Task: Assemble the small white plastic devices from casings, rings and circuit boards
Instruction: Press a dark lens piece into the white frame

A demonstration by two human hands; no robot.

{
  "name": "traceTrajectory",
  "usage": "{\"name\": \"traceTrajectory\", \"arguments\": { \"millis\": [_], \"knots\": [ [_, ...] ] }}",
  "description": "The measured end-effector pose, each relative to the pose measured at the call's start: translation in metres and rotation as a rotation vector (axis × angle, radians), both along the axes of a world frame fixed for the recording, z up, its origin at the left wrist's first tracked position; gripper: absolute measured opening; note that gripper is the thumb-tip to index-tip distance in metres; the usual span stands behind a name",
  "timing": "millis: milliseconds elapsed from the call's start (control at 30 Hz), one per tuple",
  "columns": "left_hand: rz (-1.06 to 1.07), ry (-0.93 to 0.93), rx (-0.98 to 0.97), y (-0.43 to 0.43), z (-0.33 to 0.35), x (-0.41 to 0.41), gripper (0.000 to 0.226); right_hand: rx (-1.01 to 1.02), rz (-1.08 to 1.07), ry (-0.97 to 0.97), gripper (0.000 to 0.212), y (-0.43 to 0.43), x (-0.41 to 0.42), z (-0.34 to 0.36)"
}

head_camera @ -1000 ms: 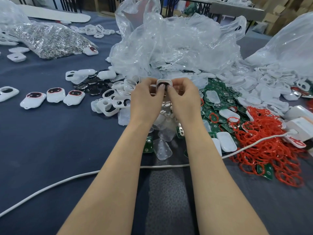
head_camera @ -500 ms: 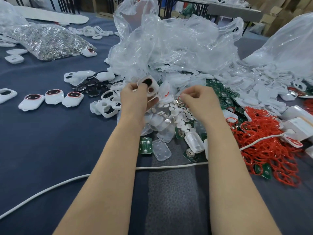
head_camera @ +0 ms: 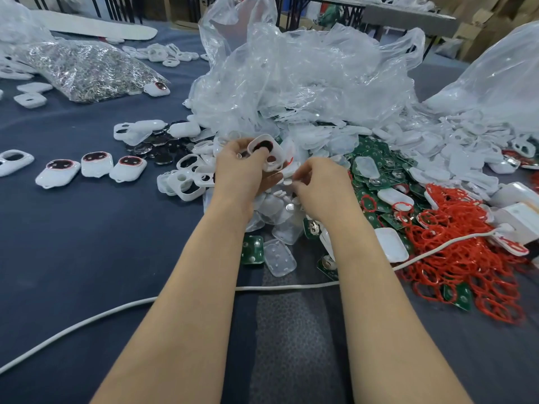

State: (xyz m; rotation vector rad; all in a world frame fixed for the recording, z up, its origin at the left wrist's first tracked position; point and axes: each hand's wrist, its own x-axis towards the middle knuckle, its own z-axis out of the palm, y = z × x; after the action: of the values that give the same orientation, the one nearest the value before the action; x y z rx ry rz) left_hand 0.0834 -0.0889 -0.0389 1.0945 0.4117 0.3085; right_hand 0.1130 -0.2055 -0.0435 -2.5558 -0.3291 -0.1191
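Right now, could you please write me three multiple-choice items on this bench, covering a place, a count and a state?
1. Where does the pile of red rings lie?
A) right of the right hand
B) at the far left edge
C) under the plastic bags

2. How many finished devices form the row at left?
A) two
B) three
C) five

3. What is the left hand doing?
A) lying flat
B) gripping a white casing
C) pulling the cable

Answers:
1. A, the rings spread beyond the right forearm.
2. B, three dark-windowed units lie side by side.
3. B, its fingers curl round the casing.
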Motion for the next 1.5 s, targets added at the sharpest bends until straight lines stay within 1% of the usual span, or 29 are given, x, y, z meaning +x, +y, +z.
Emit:
{"name": "traceTrajectory", "arguments": {
  "millis": [67, 133, 233, 267, 300, 400, 467, 567, 633, 800, 900, 967, 1033, 1133, 1200, 1267, 1367, 1433, 1500],
  "knots": [
    [-0.006, -0.003, 0.033, 0.0, 0.0, 0.0, 0.017, 0.091, -0.01, -0.011, 0.008, -0.003, 0.001, 0.002],
    [-0.003, -0.004, 0.065, -0.001, 0.0, 0.0, 0.018, 0.267, -0.006, -0.021, 0.003, -0.005, 0.002, 0.005],
    [0.004, -0.008, 0.091, -0.001, 0.0, 0.0, 0.018, 0.606, 0.016, 0.026, 0.017, -0.008, 0.001, 0.01],
    [0.006, -0.007, 0.096, -0.001, 0.0, 0.0, 0.017, 0.69, 0.017, 0.059, 0.019, -0.009, 0.0, 0.011],
    [0.007, -0.001, 0.099, -0.001, 0.0, 0.001, 0.015, 0.745, 0.015, 0.088, 0.018, -0.009, -0.001, 0.011],
    [-0.003, 0.028, 0.1, -0.001, -0.001, 0.002, 0.011, 0.824, -0.013, 0.134, 0.016, -0.01, -0.001, 0.008],
    [-0.026, 0.034, 0.095, -0.002, -0.002, 0.003, 0.008, 0.934, -0.028, 0.185, 0.017, -0.01, -0.001, 0.008],
    [-0.048, 0.04, 0.116, -0.003, -0.002, 0.003, 0.006, 1.127, 0.002, 0.277, 0.016, -0.01, 0.0, 0.011],
    [-0.044, 0.045, 0.141, -0.003, -0.002, 0.003, 0.009, 1.188, 0.031, 0.308, 0.015, -0.01, 0.0, 0.012],
    [-0.055, 0.025, 0.171, -0.003, -0.001, 0.002, 0.012, 1.157, 0.077, 0.331, 0.018, -0.01, -0.003, 0.014],
    [-0.041, 0.03, 0.182, -0.003, -0.001, 0.002, 0.005, 1.124, 0.106, 0.333, 0.017, -0.01, -0.003, 0.014],
    [-0.02, 0.036, 0.203, -0.003, -0.002, 0.003, 0.01, 1.148, 0.115, 0.34, 0.016, -0.01, -0.002, 0.014],
    [-0.016, 0.03, 0.219, -0.003, -0.002, 0.003, 0.01, 1.186, 0.12, 0.358, 0.017, -0.009, -0.001, 0.013],
    [-0.019, 0.014, 0.244, -0.003, -0.002, 0.002, 0.013, 1.248, 0.099, 0.406, 0.023, -0.006, -0.001, 0.013],
    [-0.021, -0.002, 0.274, -0.003, -0.002, 0.001, 0.013, 1.247, 0.069, 0.402, 0.026, -0.005, -0.001, 0.012],
    [-0.025, -0.023, 0.308, -0.003, -0.003, 0.001, 0.013, 1.139, 0.025, 0.329, 0.026, -0.006, 0.0, 0.011],
    [0.024, -0.015, 0.35, -0.002, -0.003, 0.001, 0.016, 0.883, -0.064, 0.185, 0.023, -0.007, 0.001, 0.008],
    [0.086, -0.013, 0.295, 0.001, -0.001, 0.001, 0.017, 0.71, -0.11, 0.09, 0.02, -0.008, 0.003, 0.006],
    [0.146, -0.009, 0.179, 0.005, 0.001, 0.0, 0.017, 0.566, -0.124, -0.002, 0.015, -0.01, 0.004, 0.005]
  ]
}}
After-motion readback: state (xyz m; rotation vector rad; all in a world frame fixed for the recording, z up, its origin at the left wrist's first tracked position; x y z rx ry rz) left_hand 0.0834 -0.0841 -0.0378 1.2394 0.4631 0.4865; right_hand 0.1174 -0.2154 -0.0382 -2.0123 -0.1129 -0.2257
